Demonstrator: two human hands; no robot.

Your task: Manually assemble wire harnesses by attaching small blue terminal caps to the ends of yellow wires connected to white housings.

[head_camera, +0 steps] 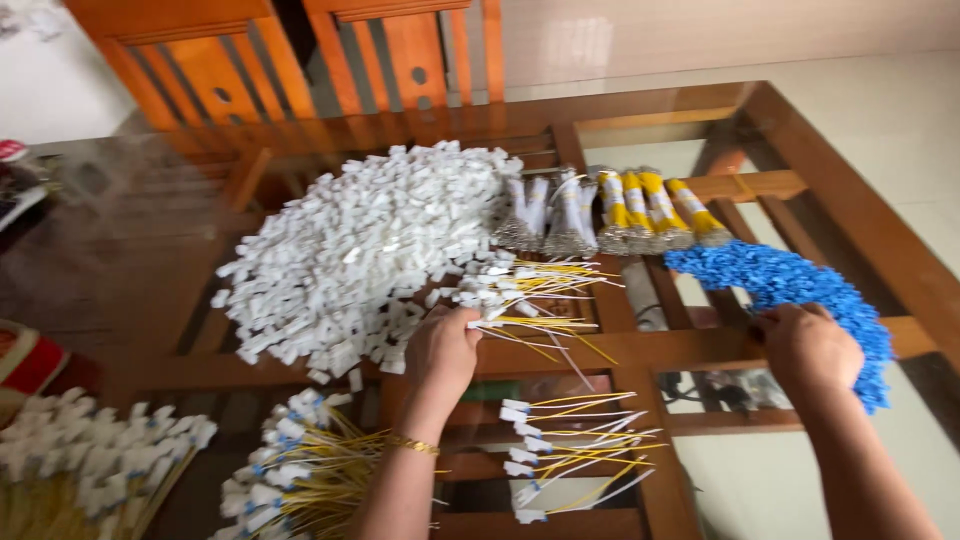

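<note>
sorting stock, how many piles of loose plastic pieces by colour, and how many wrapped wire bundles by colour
white loose pile: 1
blue loose pile: 1
white-wrapped wire bundles: 3
yellow-wrapped wire bundles: 3
total: 8

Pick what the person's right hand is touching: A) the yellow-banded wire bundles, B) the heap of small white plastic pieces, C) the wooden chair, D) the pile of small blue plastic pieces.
D: the right hand rests its fingers on the pile of small blue plastic pieces at the table's right side.
</note>
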